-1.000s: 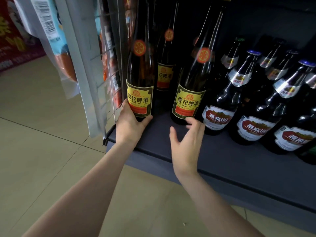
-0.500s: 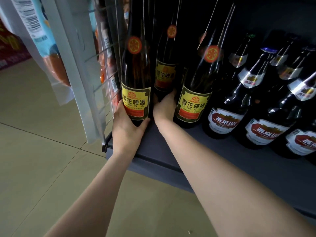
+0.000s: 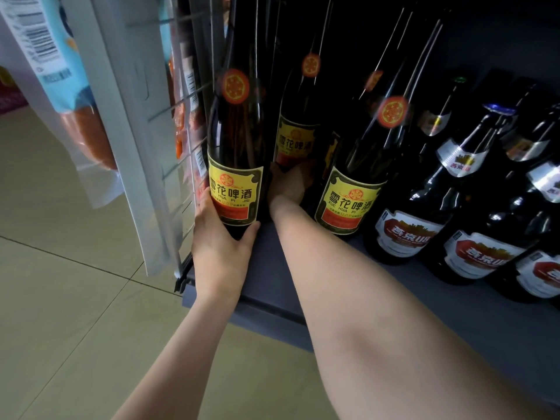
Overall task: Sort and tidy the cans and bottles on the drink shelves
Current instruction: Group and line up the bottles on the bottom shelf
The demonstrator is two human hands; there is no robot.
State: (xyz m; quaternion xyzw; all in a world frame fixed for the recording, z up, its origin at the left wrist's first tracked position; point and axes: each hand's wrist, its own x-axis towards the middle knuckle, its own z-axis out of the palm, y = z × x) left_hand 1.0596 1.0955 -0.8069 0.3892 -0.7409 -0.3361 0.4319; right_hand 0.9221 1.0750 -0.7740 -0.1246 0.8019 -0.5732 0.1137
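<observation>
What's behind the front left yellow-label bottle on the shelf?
Behind the front left bottle, held by the left hand, stands another yellow-label bottle. The right hand reaches toward its base, hiding the bottom. Anything farther back is too dark to tell.

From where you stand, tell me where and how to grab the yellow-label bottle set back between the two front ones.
Grip the back bottle low on its straight body, at or below the label, coming in from the front through the gap where the right hand is. It stands upright, its neck runs up into shadow, and the front-left bottle and front-right bottle flank it.
</observation>
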